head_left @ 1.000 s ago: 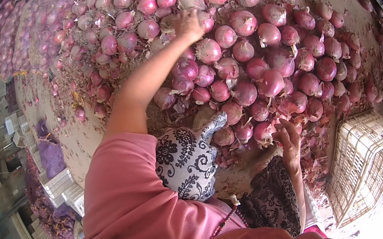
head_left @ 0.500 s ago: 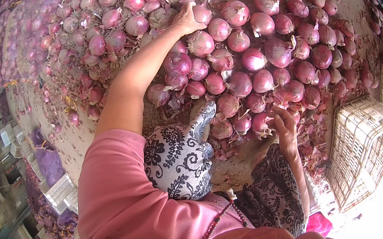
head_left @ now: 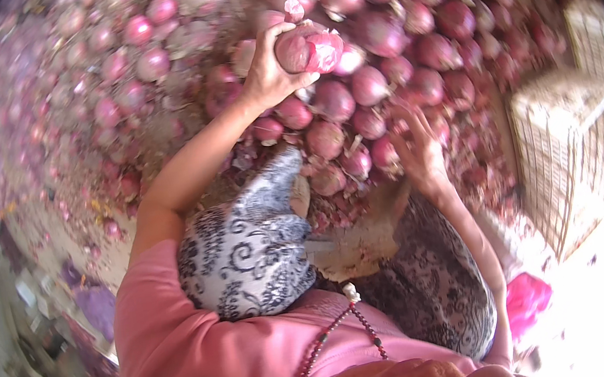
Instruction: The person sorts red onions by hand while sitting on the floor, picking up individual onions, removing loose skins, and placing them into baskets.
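Holding one red onion (head_left: 305,51): left hand (head_left: 271,72) — curved round it from the left, fingers on its far side, thumb on its near side, opened about as wide as the onion. Pink skin on the onion's right side looks loose. Onion is over the pile (head_left: 334,100), toward the pile's left edge.

Right hand (head_left: 421,151): part open, fingers spread and slightly bent, palm free, at the pile's near edge. Fingertips blurred — cannot tell whether they touch the onions beneath.

Pile lies on the dusty floor (head_left: 114,253), loose skins (head_left: 335,211) scattered along its near edge. Pale slatted crate (head_left: 572,107) stands to the pile's right; second crate (head_left: 600,46) just beyond it. Pink bundle (head_left: 528,303) lies nearer the person, material unclear.
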Demonstrator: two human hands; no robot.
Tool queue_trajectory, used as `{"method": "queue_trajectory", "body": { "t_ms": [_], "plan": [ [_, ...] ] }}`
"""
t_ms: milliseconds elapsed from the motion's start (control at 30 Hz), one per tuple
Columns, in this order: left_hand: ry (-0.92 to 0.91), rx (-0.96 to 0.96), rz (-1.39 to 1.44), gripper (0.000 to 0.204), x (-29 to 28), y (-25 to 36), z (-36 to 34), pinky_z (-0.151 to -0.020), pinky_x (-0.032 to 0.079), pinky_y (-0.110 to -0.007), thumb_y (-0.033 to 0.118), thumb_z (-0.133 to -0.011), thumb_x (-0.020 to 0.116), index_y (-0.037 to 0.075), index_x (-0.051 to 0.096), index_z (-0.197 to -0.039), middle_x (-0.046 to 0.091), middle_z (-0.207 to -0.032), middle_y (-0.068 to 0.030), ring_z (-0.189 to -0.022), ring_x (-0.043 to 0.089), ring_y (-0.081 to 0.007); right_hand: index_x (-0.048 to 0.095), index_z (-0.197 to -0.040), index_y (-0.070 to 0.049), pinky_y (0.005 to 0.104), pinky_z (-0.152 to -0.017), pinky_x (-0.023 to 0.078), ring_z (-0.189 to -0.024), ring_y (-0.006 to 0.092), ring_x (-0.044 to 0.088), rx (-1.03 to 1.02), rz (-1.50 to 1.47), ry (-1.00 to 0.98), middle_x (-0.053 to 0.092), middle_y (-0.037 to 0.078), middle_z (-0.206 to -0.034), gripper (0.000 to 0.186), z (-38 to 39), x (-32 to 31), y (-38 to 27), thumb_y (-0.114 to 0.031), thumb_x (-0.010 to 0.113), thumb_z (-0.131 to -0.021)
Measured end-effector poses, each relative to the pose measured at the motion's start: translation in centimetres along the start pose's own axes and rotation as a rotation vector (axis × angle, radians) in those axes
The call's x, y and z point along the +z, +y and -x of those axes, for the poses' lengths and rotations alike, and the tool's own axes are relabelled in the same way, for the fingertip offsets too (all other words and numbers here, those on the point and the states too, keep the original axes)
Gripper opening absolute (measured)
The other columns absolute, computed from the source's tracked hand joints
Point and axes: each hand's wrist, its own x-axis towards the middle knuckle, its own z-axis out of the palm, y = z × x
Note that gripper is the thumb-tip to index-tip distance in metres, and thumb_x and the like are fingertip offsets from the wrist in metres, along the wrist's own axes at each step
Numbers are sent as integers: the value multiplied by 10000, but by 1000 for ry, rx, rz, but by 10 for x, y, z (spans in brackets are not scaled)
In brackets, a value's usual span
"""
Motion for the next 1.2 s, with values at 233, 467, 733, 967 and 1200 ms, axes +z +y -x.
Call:
{"method": "queue_trajectory", "body": {
  "t_ms": [233,467,733,967,1200],
  "plan": [
    [-429,-294,670,868,71,66,19,-1080,367,-363,437,-761,840,27,394,-1382,496,-1324,-120,-1268,459,-213,542,-1294,-111,438,-857,507,-1052,357,582,-371,215,240,543,152,-1154,567,-8,-13,-43,-87,753,-769],
    [-485,-592,1010,862,96,59,32,-1009,457,-345,461,-795,810,16,392,-1404,549,-1303,-125,-1207,526,-193,583,-1095,-78,430,-726,528,-883,342,613,-359,220,219,546,145,-1008,308,0,-12,-12,-64,704,-812],
    [-617,-594,1164,862,101,77,27,-979,486,-331,492,-793,792,35,376,-1394,524,-1250,-83,-1173,536,-185,473,-1351,-82,444,-912,505,-1115,355,542,-219,115,199,511,172,-1213,682,2,-19,-20,-181,803,-762],
    [-550,-785,1061,822,101,76,40,-994,490,-337,492,-823,763,35,366,-1379,470,-1291,-91,-1184,516,-195,582,-1099,-87,459,-806,484,-943,352,571,-232,233,240,524,151,-1014,361,5,-13,-8,-97,737,-773],
    [-532,-670,916,803,100,74,41,-1005,450,-334,445,-861,753,-23,352,-1377,480,-1308,-119,-1201,488,-183,573,-1018,-72,449,-756,500,-876,365,588,-198,107,188,543,148,-938,254,5,-11,-13,-60,703,-800]
  ]
}}
